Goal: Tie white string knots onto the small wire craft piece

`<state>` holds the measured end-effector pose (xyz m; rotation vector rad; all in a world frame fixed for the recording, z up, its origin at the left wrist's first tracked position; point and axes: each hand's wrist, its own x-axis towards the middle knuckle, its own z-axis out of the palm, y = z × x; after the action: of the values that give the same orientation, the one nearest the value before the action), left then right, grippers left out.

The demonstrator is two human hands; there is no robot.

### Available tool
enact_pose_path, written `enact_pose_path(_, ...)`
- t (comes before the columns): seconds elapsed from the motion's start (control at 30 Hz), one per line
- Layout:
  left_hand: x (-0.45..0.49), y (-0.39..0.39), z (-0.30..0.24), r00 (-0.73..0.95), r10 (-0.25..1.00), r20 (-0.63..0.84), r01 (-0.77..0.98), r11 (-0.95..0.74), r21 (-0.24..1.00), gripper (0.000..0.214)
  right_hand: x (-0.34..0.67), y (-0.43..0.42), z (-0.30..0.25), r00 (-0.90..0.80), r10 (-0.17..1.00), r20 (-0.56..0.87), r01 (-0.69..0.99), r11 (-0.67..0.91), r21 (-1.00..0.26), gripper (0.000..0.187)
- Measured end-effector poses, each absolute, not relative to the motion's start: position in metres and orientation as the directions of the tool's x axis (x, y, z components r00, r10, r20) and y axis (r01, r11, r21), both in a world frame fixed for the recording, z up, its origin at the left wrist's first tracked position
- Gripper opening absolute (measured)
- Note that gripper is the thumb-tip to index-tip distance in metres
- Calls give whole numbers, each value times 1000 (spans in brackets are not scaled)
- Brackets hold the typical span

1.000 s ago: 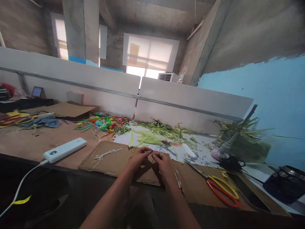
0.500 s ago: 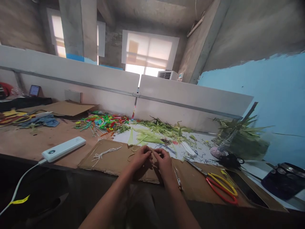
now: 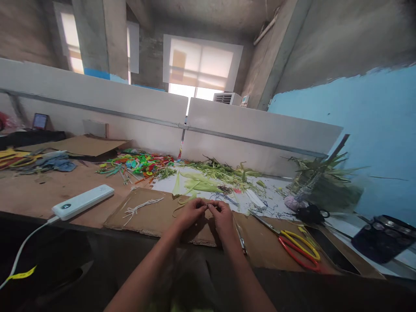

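Observation:
My left hand (image 3: pixel 192 213) and my right hand (image 3: pixel 221 215) meet above the front of a cardboard sheet (image 3: pixel 152 223), fingers pinched and tips close together. Whatever they pinch is too small to make out. A pale green strip of husk (image 3: pixel 178 209) curls beside my left hand. Farther left on the cardboard lies a bundle of white string (image 3: pixel 141 208). A thin metal tool (image 3: pixel 242 240) lies just right of my right wrist, partly hidden by it. Scissors (image 3: pixel 299 251) with one red and one yellow handle rest to the right.
Pale green husks (image 3: pixel 199 183) and green scraps cover white paper behind my hands. A white power bank (image 3: pixel 82 202) with a cable lies left. Colourful bits (image 3: pixel 139 164) are piled at the back. A phone (image 3: pixel 331 251) and a dark jar (image 3: pixel 383 240) stand right.
My fingertips have come closer together, and my right hand has shifted slightly left and up. The whole view has moved a little; the things on the table lie as before.

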<state>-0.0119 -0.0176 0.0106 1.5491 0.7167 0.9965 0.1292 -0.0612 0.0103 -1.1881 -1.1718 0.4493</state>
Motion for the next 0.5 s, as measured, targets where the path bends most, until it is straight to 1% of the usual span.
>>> enact_pose_path(0.2,-13,-15,11,438,876,202,-57,-197,979,42,130,-62,10,387,802,455,268,374,-888,20)
enact_pose_path(0.5,-13,-17,15,363,893,265,-46,-267,963,32,130,-60,8,399,811,428,238,359,-902,23)
